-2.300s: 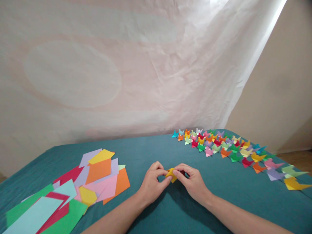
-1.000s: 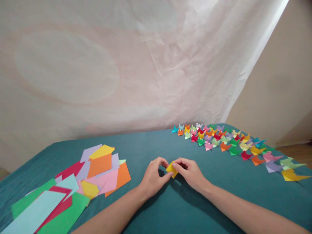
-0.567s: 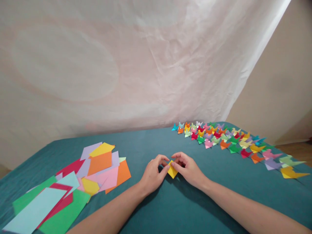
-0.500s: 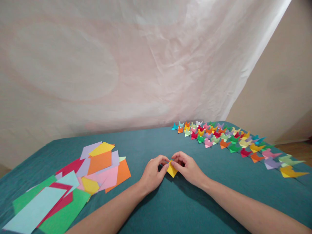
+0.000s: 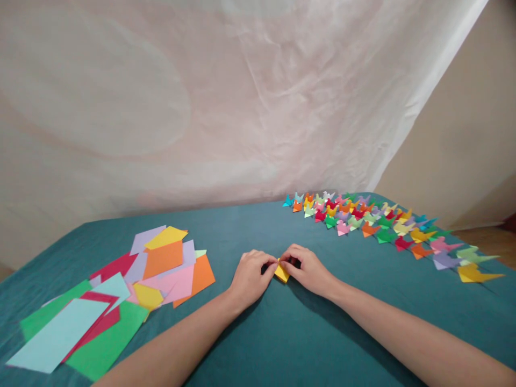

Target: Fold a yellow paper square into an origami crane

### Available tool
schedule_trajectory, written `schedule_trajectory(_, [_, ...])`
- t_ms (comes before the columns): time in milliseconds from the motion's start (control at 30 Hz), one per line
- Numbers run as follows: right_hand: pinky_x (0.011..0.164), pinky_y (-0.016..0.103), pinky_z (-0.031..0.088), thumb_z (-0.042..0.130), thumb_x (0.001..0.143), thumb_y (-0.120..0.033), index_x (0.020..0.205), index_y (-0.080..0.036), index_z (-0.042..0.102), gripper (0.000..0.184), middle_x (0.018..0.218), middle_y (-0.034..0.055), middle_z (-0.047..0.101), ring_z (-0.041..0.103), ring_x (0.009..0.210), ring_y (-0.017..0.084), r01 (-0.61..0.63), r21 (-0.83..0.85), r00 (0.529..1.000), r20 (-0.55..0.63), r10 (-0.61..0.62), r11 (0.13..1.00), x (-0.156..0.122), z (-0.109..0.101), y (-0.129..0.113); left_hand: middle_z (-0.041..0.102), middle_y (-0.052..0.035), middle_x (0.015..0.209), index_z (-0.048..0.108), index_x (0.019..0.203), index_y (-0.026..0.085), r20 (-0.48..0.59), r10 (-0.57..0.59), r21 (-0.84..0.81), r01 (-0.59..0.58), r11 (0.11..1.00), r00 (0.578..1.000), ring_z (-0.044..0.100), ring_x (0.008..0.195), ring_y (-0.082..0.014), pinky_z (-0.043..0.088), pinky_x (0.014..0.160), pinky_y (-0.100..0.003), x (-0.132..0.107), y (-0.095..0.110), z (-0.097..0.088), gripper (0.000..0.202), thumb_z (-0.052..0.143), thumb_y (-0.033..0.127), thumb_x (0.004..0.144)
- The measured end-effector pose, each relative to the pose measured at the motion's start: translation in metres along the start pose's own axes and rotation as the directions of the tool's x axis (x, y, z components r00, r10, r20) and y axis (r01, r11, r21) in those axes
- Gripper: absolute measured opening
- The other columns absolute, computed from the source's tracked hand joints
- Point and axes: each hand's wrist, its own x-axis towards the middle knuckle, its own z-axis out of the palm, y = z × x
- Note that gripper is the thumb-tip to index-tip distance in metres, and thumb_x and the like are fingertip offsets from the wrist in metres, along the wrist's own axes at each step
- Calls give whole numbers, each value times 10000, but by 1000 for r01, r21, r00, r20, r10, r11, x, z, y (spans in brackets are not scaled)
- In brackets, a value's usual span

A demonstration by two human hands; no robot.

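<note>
Left hand [image 5: 250, 275] and right hand [image 5: 308, 269] each hold a tight pinch grip on the yellow paper fold [image 5: 281, 271], pressed at worktop [image 5: 306, 333] centre; layers mostly hidden, so a finger slip could skew the crease.

You are reaching both forearms [image 5: 193, 341] forward; your left hand [image 5: 250, 274] and right hand [image 5: 308, 269] are pinching, fingertips meeting.

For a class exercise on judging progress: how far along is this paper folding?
Done: rows of folded paper figures stand at the right. In hand: the left hand and right hand pinch a small yellow piece, partly folded. Left: a spread of flat coloured sheets at the left, unfolded.
</note>
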Motion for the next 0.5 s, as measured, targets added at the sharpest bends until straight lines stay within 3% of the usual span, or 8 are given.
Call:
schedule_trajectory(300, [691, 277, 399, 562, 798, -135, 795, -191, 654, 108, 793, 25, 588, 538, 748, 154, 22, -57, 1000, 14, -21, 998, -1, 0, 1, 626, -29, 863, 677, 918, 226, 34, 46, 34, -47, 998, 998, 528, 847, -180, 384, 763, -307, -2, 0, -3, 248, 436, 283, 918])
schedule_trajectory(500, [695, 279, 402, 557, 797, -125, 802, -198, 658, 125, 810, 29, 595, 546, 757, 157, 28, -48, 999, 20, -27, 998, -1, 0, 3, 617, -35, 951, 649, 1067, 244, 102, 127, 36, -131, 991, 987, 518, 919, -193, 393, 816, -333, -5, -2, -10, 310, 449, 148, 850])
